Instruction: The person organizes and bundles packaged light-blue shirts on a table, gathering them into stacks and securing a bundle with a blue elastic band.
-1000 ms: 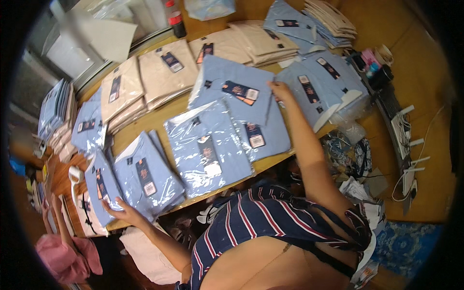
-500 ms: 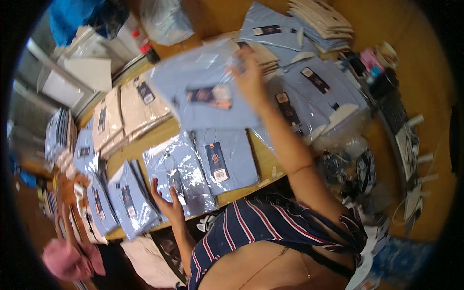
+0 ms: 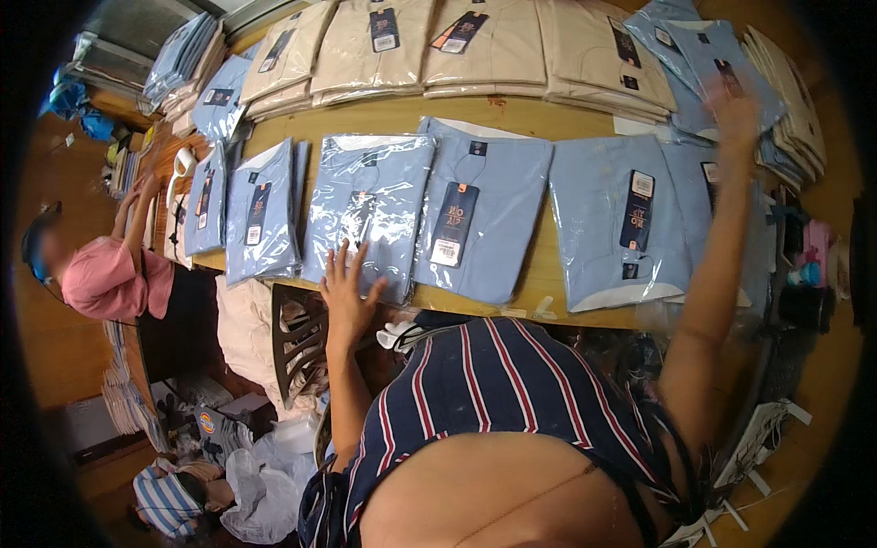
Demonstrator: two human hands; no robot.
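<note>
My left hand (image 3: 350,292) has its fingers spread over the lower part of a folded light-blue garment in a shiny clear bag (image 3: 393,183), which bears a dark hang tag. To its right lies another bagged blue garment (image 3: 493,219), then a third (image 3: 594,210) with its tag upside down. My right arm stretches to the far right, where my right hand (image 3: 734,114), smeared by motion, is at a bagged blue garment (image 3: 699,55) on a pile. Its fingers are too blurred to show a grip.
Cream bagged garments (image 3: 484,46) line the back of the wooden table (image 3: 384,117). More blue packs (image 3: 260,210) stand at the left. A person in a pink top (image 3: 114,279) works beyond the left end. A dark chair (image 3: 300,352) sits below the front edge.
My right hand has gone from holding a blue pack above the table to the far-right pile. The view has turned, showing more of the back row and the left side.
</note>
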